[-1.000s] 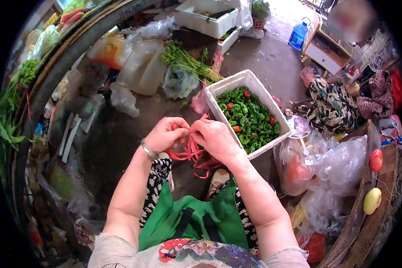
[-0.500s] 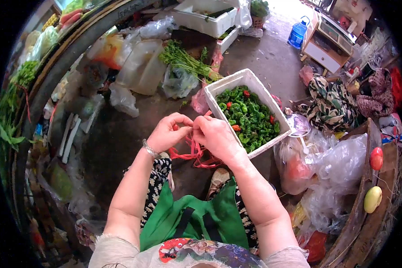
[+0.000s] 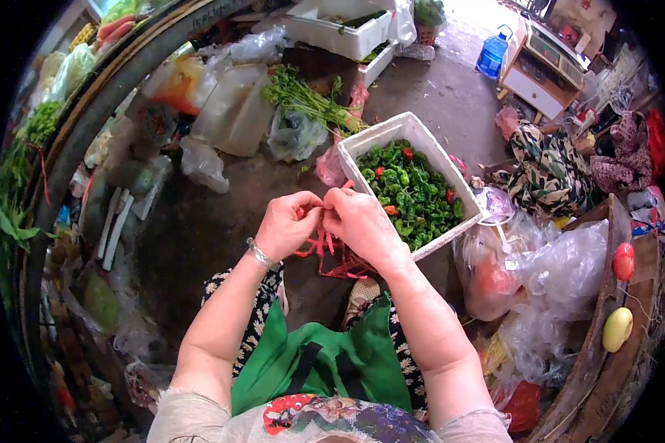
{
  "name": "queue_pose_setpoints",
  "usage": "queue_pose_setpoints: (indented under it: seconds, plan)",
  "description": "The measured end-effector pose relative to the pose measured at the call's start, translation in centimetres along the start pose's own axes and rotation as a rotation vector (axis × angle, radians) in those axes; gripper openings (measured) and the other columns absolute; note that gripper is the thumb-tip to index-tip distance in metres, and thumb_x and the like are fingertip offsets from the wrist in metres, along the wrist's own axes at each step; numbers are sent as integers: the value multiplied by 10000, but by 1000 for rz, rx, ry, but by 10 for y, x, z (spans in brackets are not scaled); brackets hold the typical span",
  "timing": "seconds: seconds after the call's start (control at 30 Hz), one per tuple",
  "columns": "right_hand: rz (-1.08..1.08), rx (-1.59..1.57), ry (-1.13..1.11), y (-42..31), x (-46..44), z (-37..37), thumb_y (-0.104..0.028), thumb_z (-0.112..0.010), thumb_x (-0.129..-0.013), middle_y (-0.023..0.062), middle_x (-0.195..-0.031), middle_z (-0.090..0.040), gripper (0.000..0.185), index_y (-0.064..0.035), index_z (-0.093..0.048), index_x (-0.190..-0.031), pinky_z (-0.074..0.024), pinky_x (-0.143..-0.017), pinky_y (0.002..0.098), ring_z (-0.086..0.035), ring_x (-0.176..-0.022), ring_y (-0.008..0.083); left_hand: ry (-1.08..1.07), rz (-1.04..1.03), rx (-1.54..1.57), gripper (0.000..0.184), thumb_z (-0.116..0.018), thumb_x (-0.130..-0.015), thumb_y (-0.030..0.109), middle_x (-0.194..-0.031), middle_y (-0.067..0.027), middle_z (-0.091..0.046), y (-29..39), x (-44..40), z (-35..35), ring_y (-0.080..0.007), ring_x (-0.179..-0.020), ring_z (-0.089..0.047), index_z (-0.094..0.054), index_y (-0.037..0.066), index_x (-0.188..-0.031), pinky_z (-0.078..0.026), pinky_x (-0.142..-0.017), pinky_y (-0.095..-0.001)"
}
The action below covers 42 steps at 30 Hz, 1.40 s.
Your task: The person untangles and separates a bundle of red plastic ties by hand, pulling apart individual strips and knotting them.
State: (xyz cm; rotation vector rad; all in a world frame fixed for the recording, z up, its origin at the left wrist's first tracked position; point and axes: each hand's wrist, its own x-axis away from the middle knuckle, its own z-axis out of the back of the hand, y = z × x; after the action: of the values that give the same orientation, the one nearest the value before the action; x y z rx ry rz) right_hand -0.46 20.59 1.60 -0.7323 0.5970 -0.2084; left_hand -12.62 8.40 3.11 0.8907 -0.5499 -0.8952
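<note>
My left hand [image 3: 290, 225] and my right hand [image 3: 363, 227] meet in front of me, fingertips pinched together. Between them they grip red plastic string [image 3: 331, 260], whose loose loops dangle below toward the floor. The exact spot they pinch is hidden by the fingers. Just beyond my right hand stands a white foam box [image 3: 356, 157], filled with green peppers [image 3: 414, 188] and a few red ones. A green apron [image 3: 314, 369] covers my lap.
Leafy green stalks [image 3: 310, 103] lie past the box, by a clear plastic bag [image 3: 295, 136]. More plastic bags [image 3: 561, 266] bulge at the right, beside a wooden edge [image 3: 595, 317]. A blue water jug [image 3: 493, 54] and a small cabinet [image 3: 536, 92] stand farther back.
My left hand has shifted slightly right and down, closer against my right hand. The red string's wide loop at the left has drawn in and hangs more narrowly beneath the hands.
</note>
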Motion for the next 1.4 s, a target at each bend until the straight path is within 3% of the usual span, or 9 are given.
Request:
queue_pose_setpoints:
  seconds: [0.33, 0.4, 0.53, 0.6, 0.73, 0.93, 1.03, 1.2, 1.4]
  plan:
    - [-14, -34, 5, -2, -1, 2, -58, -680, -743, 158, -732, -617, 163, -14, -556, -841, -504, -637, 405, -626, -716, 347, -41, 16, -55, 104, -579, -863, 42, -732, -9, -638, 6, -2, 3, -38, -642, -543, -636, -9, -934, -473, -593, -213]
    - [2, -51, -2, -1, -1, 1, -64, -687, -738, 154, -729, -620, 174, -15, -561, -847, -505, -635, 398, -627, -712, 341, -37, -21, 44, 135, -555, -828, 76, -642, 6, -585, 1, -3, 2, -56, -548, -502, -629, -10, -900, -435, -519, -238]
    - [41, -84, -2, -2, -1, 1, -97, -663, -752, 163, -739, -589, 160, -32, -543, -835, -497, -631, 436, -612, -698, 359, -93, 43, 176, 129, -550, -835, 74, -642, 38, -564, -6, -6, 8, -35, -543, -478, -626, -8, -898, -406, -497, -213]
    - [47, -119, 30, -2, -2, 0, -99, -667, -752, 162, -733, -587, 164, -31, -544, -834, -498, -632, 433, -612, -702, 356, -243, 228, 375, 105, -548, -866, 42, -700, 25, -582, 1, -5, 17, -20, -605, -496, -610, 5, -942, -411, -507, -183]
    - [1, -152, -8, -1, -1, 2, -50, -685, -733, 164, -774, -621, 176, -10, -566, -856, -507, -646, 393, -628, -720, 334, -256, 240, 420, 95, -542, -873, 28, -708, 30, -573, -1, -6, 14, -20, -594, -497, -601, 15, -946, -391, -477, -179]
    - [-19, -52, 0, 1, -1, -2, -44, -681, -734, 166, -751, -615, 162, -11, -565, -844, -508, -654, 396, -628, -725, 338, 32, -48, 209, 81, -610, -835, 44, -727, 8, -619, -4, -5, 0, -52, -634, -530, -618, -2, -900, -459, -582, -221]
    - [-42, -28, -1, -1, -1, -1, -45, -678, -736, 167, -729, -608, 160, -14, -562, -842, -507, -651, 400, -624, -723, 345, 30, -18, -51, 61, -621, -819, 32, -688, 0, -611, 3, -3, 2, -48, -631, -539, -622, -8, -865, -460, -581, -223]
    - [18, -26, 10, 2, -1, -3, -96, -643, -773, 174, -747, -590, 143, -25, -532, -828, -496, -635, 451, -614, -715, 370, 42, -6, 131, 54, -606, -815, 12, -667, 2, -608, -1, -4, -2, -45, -583, -530, -626, -4, -863, -452, -541, -221]
    - [-20, -128, 59, 0, -2, -1, -77, -644, -766, 170, -735, -590, 112, -27, -550, -802, -497, -630, 434, -622, -703, 355, -30, 131, 481, 51, -603, -828, -10, -709, 1, -623, 1, -7, 2, -63, -557, -561, -625, 22, -862, -470, -512, -204]
